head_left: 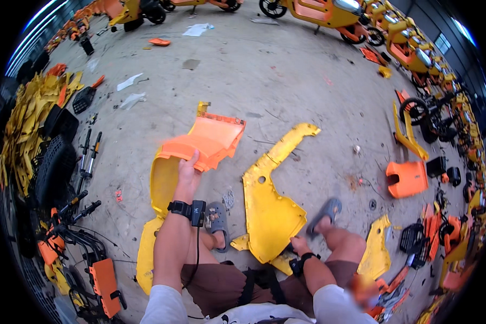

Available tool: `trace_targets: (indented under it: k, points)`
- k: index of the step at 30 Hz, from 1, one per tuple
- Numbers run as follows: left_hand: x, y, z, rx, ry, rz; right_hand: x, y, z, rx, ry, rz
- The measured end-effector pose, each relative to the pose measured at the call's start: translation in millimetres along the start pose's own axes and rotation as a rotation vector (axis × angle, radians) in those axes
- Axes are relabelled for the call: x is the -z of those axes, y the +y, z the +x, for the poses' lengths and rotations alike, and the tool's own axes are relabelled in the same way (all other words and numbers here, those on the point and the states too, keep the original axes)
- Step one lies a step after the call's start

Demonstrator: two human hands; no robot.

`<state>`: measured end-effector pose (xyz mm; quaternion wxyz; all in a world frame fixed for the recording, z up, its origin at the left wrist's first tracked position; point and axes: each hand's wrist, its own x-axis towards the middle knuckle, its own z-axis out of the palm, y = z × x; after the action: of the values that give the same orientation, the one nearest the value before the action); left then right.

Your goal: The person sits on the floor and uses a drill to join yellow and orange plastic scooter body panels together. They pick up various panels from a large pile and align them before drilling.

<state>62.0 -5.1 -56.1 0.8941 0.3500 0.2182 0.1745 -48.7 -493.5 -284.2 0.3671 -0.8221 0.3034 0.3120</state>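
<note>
My left hand grips the near edge of an orange plastic scooter panel and holds it up in front of me. Below it a curved yellow plastic cover lies against my left leg. My right hand grasps the lower edge of a long yellow plastic body panel, which stands tilted on the concrete floor between my legs. Both wrists wear black bands. My feet in grey sandals rest on the floor either side of the yellow panel.
An orange cover and a yellow frame piece lie to the right. Another yellow panel sits by my right knee. Stacks of yellow parts, black tyres and handlebars crowd the left. Yellow scooters line the far side.
</note>
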Motion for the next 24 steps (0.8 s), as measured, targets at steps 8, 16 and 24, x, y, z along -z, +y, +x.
trace_targets:
  k: [8, 16, 24]
  points:
    - [107.0, 42.4, 62.4, 0.107, 0.125, 0.085, -96.4, -20.7, -36.0, 0.328, -0.215, 0.228]
    - [126.5, 117.1, 41.7, 0.1, 0.609, 0.041, -74.8, -67.5, -72.8, -0.165, -0.501, 0.212]
    - [282.3, 172.4, -53.5, 0.346, 1.091, 0.1, 154.2, -243.5, -156.3, -0.204, -0.375, 0.422]
